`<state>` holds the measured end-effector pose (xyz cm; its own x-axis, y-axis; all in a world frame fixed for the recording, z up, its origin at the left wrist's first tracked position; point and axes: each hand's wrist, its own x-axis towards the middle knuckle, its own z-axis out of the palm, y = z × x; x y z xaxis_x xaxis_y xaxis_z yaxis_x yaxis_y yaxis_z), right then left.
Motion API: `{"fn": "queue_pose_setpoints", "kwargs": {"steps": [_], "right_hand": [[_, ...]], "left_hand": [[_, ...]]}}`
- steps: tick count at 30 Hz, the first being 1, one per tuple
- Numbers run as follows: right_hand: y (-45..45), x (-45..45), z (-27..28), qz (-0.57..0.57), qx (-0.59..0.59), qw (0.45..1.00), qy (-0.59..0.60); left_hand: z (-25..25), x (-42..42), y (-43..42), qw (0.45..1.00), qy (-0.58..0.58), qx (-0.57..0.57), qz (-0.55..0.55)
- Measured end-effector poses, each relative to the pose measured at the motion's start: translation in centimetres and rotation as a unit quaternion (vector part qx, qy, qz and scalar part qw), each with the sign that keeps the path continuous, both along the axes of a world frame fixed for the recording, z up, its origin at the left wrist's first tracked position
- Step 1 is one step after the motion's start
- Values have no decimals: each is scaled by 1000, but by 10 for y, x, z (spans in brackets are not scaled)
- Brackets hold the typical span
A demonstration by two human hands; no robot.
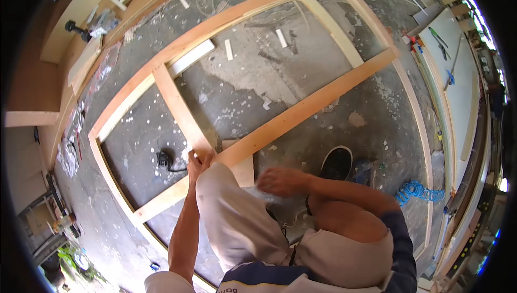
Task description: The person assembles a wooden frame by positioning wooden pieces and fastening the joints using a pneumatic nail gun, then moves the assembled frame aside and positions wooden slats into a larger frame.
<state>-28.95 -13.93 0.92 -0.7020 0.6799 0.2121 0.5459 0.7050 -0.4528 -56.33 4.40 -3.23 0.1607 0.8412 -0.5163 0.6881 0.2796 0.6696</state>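
Observation:
A large wooden frame (307, 108) with crosspieces lies on the grey concrete floor. Where a shorter crosspiece (180, 104) meets the long middle beam, my left hand (199, 163) touches the wood beside my knee, its fingers bent and close together; whether a small thing is between them cannot be made out. My right hand (280, 181) is over the floor to the right of that joint, blurred by motion, its fingers hidden in the smear. A flat wooden piece (245, 172) lies under the joint, near both hands.
A black tape-measure-like object (163, 158) lies inside the frame. My dark shoe (337, 163) is on the floor below the middle beam. A coiled blue hose (414, 192) lies at the right, near leaning panels (455, 78). Wooden cabinet parts (35, 72) stand at the left.

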Motion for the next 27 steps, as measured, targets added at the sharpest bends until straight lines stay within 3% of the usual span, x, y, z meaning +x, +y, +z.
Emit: {"fn": "queue_pose_setpoints", "kwargs": {"steps": [1, 2, 3, 5, 6, 7, 9, 11, 12, 16, 17, 19, 23, 27], "right_hand": [[13, -27, -20, 52, 28, 998, -34], [30, -48, -27, 121, 2, 979, -162], [33, -44, -41, 107, 12, 980, -165], [39, -39, -70, 91, -22, 996, 1], [42, -35, -58, 122, -75, 983, -113], [37, -37, -67, 122, -76, 983, -111], [20, -31, -89, -6, 86, 992, -88], [15, -9, -82, -54, 66, 988, -129], [13, 4, -77, -107, 51, 979, -169], [-15, 87, -43, -315, 62, 929, -183], [-14, 104, -40, -316, 61, 929, -183], [-11, 137, -39, -426, 95, 873, -216], [-24, 215, -52, -557, 25, 818, -142], [-17, 252, -64, -616, 107, 774, -99]], "left_hand": [[-22, -11, 2, 999, -35, -12, 16], [-14, -7, 2, 1000, -12, -5, 18], [-2, -3, 4, 1000, 19, -17, 15], [-14, -5, 5, 998, -23, -26, 61], [-10, -3, 7, 998, -21, -23, 55], [-6, -2, 4, 996, -37, -25, 77], [0, 11, -8, 991, -61, -32, 112], [23, 19, -10, 984, -107, -40, 137], [37, 27, -12, 988, -63, -17, 140], [2, 1, -7, 988, -75, -31, 131], [-1, 0, -7, 987, -73, -26, 141], [0, 7, -5, 987, -70, -24, 144], [30, 19, -7, 976, -122, 6, 179], [38, 19, -4, 985, -58, 17, 160]]}}
